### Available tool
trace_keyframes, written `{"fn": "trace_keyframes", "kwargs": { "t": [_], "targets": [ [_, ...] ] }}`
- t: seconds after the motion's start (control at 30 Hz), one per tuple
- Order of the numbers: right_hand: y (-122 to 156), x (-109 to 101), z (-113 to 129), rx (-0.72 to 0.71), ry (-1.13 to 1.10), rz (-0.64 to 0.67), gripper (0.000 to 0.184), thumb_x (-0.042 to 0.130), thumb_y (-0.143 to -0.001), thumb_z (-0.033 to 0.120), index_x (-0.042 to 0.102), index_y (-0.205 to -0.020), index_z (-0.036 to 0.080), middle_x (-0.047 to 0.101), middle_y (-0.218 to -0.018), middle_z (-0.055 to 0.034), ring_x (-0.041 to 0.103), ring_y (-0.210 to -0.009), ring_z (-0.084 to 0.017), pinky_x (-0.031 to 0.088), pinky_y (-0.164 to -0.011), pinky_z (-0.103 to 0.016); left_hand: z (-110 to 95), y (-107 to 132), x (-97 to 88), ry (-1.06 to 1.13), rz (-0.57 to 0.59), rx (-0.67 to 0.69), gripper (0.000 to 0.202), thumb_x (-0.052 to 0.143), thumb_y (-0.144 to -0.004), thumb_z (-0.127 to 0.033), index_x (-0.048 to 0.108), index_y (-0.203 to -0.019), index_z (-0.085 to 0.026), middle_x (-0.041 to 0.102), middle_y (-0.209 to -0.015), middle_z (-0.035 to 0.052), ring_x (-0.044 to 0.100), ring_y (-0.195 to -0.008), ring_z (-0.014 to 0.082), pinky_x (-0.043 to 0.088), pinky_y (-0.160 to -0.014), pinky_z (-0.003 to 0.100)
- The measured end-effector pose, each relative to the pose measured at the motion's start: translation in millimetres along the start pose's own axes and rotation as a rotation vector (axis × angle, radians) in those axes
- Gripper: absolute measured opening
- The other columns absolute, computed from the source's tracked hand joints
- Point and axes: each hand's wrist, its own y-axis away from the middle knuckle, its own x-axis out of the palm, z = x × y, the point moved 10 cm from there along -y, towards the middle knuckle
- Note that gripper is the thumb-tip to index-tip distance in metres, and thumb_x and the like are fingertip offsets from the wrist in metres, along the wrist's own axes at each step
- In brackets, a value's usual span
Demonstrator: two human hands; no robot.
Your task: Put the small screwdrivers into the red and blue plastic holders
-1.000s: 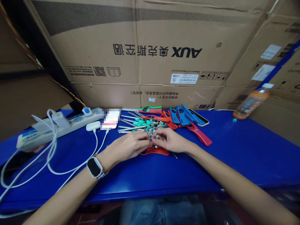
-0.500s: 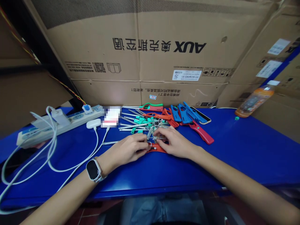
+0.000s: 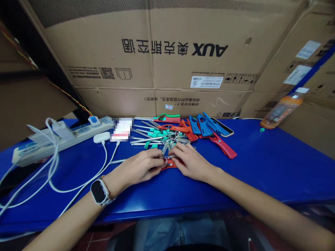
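Cardboard point(image 3: 170, 21) backs 1 blue table point(image 3: 261, 174), which bears 1 power strip point(image 3: 85, 130) at left. Of 2 hands, the left hand point(image 3: 146, 164) has its fingers bent nearly together, the right hand point(image 3: 195, 162) its thumb and fingers slightly parted; I cannot tell what either grips. At right is 1 bottle point(image 3: 281, 111); at least 3 blue handles point(image 3: 203, 125) lie beyond the right hand. Between the hands, under the fingertips, lies 1 orange casing point(image 3: 171, 167), long axis left to right. 1 metal rod point(image 3: 117, 161) points left from behind the left hand.
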Motion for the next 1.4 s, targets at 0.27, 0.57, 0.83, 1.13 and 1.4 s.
{"fn": "trace_keyframes", "kwargs": {
  "t": [0.27, 0.57, 0.83, 1.13, 1.4],
  "targets": [
    [-0.4, 1.3, -0.1, -0.010, 0.039, -0.008, 0.014, 0.043, -0.099, 0.020, 0.056, -0.105, 0.019, 0.057, -0.099, -0.0069, 0.049, -0.084, -0.018, 0.036, -0.077, -0.033, 1.3, -0.3, -4.0, 0.029, -0.004, -0.021, 0.018, 0.049, -0.093, -0.015, 0.066, -0.087, -0.016, 0.060, -0.090, 0.0060, 0.060, -0.078, 0.0156, 0.049, -0.075, 0.027],
    [-1.4, 3.7, -0.5, 0.026, -0.053, -0.002, 0.012, 0.046, -0.096, 0.016, 0.055, -0.103, 0.018, 0.056, -0.102, -0.0081, 0.053, -0.092, -0.021, 0.044, -0.083, -0.035, -2.5, -0.6, -4.0, 0.008, -0.017, -0.006, 0.020, 0.048, -0.094, -0.016, 0.063, -0.082, -0.017, 0.057, -0.085, 0.0042, 0.056, -0.071, 0.0142, 0.045, -0.069, 0.025],
    [-1.6, 5.7, -1.7, 0.034, -0.071, 0.005, 0.013, 0.044, -0.097, 0.016, 0.054, -0.105, 0.018, 0.054, -0.104, -0.0087, 0.053, -0.092, -0.020, 0.046, -0.085, -0.035, 9.5, 0.0, -3.3, 0.110, 0.004, -0.080, 0.014, 0.051, -0.090, -0.014, 0.062, -0.080, -0.018, 0.054, -0.082, 0.0014, 0.054, -0.069, 0.0127, 0.043, -0.068, 0.024],
    [-1.9, 4.9, -0.4, 0.019, -0.074, 0.004, 0.014, 0.045, -0.095, 0.013, 0.053, -0.105, 0.020, 0.053, -0.103, -0.0082, 0.053, -0.094, -0.021, 0.047, -0.086, -0.036, 12.5, -1.4, -4.8, 0.145, -0.007, -0.092, 0.018, 0.051, -0.091, -0.017, 0.064, -0.079, -0.017, 0.055, -0.081, 0.0018, 0.054, -0.066, 0.0120, 0.043, -0.064, 0.023],
    [-0.6, 9.3, -2.2, 0.033, -0.133, -0.002, 0.015, 0.043, -0.095, 0.012, 0.051, -0.105, 0.020, 0.050, -0.105, -0.0084, 0.053, -0.097, -0.020, 0.048, -0.090, -0.036, 12.7, -3.7, 0.7, 0.133, -0.026, -0.091, 0.019, 0.051, -0.094, -0.017, 0.069, -0.088, -0.018, 0.060, -0.084, 0.0031, 0.059, -0.072, 0.0133, 0.046, -0.068, 0.023]
  ]
}}
